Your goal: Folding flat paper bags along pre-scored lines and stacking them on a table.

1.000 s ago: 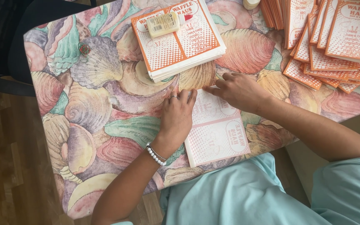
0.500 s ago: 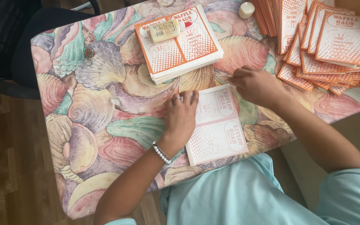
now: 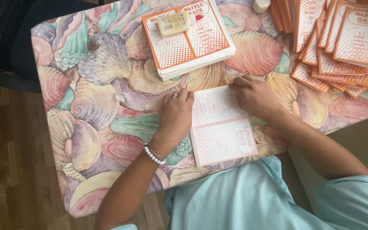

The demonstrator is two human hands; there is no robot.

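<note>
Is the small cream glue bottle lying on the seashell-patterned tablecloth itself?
No, the small cream glue bottle lies atop the stack of orange-and-white paper sheets.

Home-like room, shell-print tablecloth (image 3: 107,85), wood floor (image 3: 9,162) (stacked paper bags (image 3: 188,40) nearby)

Bench (image 3: 107,127) covered in a seashell-print cloth of pink, green and mauve, filling the middle of the frame. Dark wooden plank floor (image 3: 9,170) down the left side. Dark chair (image 3: 5,47), possibly upholstered, in the upper left. Soft, even light throughout.
</note>
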